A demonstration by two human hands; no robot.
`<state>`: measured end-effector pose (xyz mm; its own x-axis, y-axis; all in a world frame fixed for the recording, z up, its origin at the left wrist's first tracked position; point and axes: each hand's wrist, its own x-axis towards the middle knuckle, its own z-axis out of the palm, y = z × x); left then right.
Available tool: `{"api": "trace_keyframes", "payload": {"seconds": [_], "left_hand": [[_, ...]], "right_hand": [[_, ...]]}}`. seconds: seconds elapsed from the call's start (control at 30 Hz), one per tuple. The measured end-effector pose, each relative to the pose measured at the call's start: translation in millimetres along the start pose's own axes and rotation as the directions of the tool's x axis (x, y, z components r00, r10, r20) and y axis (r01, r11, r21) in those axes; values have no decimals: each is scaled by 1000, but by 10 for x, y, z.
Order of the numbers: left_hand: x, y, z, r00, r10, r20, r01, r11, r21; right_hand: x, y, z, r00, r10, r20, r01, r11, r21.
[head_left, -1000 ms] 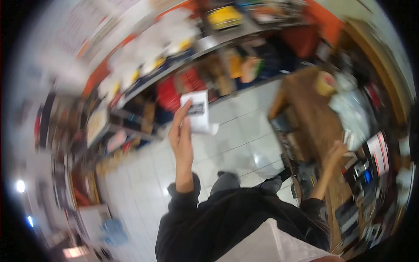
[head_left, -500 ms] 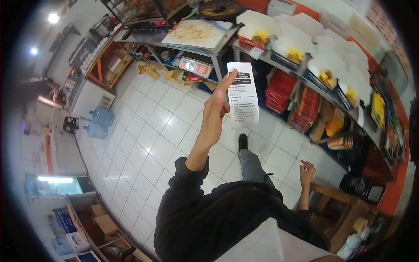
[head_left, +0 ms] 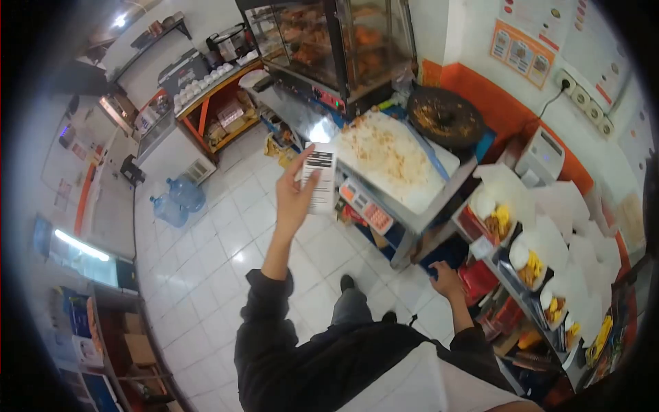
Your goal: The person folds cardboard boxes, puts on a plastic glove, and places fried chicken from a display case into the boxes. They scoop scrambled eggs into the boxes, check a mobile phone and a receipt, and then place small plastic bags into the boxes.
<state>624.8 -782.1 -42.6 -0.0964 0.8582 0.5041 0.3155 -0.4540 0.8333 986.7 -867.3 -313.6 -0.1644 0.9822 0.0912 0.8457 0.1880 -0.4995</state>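
A printed paper receipt (head_left: 320,184) is pinched between the thumb and fingers of my left hand (head_left: 295,193), held up above the tiled floor. My right hand (head_left: 447,280) hangs lower, near the corner of the metal table; its fingers are curled, and whether they hold anything is too small to tell. Beyond the receipt lies a white cutting board (head_left: 391,154) with brown stains, beside a dark round pan (head_left: 445,118). Open food boxes with egg, yellow food and brown pieces (head_left: 495,218) line the counter at the right.
A glass display case (head_left: 309,41) with fried food stands at the back. Red stacked packaging (head_left: 479,280) sits under the right counter. Water jugs (head_left: 178,199) are on the floor at the left. Shelves with boxes (head_left: 139,349) stand at the lower left.
The view has swung to the right and up, showing more of the display case, pan and wall. The receipt stays in my left hand. My right hand has come nearer the tables.
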Motion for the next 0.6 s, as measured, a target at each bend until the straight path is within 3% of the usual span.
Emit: {"api": "trace_keyframes", "payload": {"seconds": [0.03,0.1,0.17,0.2,0.23,0.27,0.33,0.4,0.43,0.47,0.53,0.57,0.6], "left_hand": [[319,-194,-104,1000,20,3,-20,1000,-10],[1380,-750,-330,972,177,156,-223,903,367],[2431,-1186,-383,939,310,152,-344,879,331],[2980,-1288,-369,908,399,125,-418,856,304],[3532,-1238,-359,857,514,35,-498,809,313],[4045,-1137,-321,789,613,-54,-566,758,324],[4933,-819,-154,699,655,-288,-676,736,35],[5504,-667,63,634,681,-366,-752,652,-91],[5725,-735,144,529,748,-401,-755,631,180],[5875,-737,223,418,813,-405,-693,574,436],[6028,-841,201,341,883,-324,-723,466,510],[6014,-859,139,410,883,-226,-782,469,411],[5923,-871,91,309,948,-81,-655,274,704]], "right_hand": [[274,-21,101,995,-59,79,66,994,-89],[782,-20,363,984,64,166,-75,996,57],[894,11,547,953,248,176,-242,969,-56],[851,163,760,971,213,105,-207,976,-63],[890,263,936,815,516,265,-480,856,-192],[701,580,1324,900,428,86,-419,902,-104],[662,254,1155,752,633,184,-640,768,-22],[622,-29,1091,609,761,224,-789,611,67],[572,-149,1090,515,817,261,-857,501,121],[481,-213,1129,491,837,242,-871,472,135],[229,-294,1317,461,879,120,-865,414,285],[41,-308,1471,438,892,111,-864,383,327],[-133,-294,1626,416,903,107,-860,353,369]]}}
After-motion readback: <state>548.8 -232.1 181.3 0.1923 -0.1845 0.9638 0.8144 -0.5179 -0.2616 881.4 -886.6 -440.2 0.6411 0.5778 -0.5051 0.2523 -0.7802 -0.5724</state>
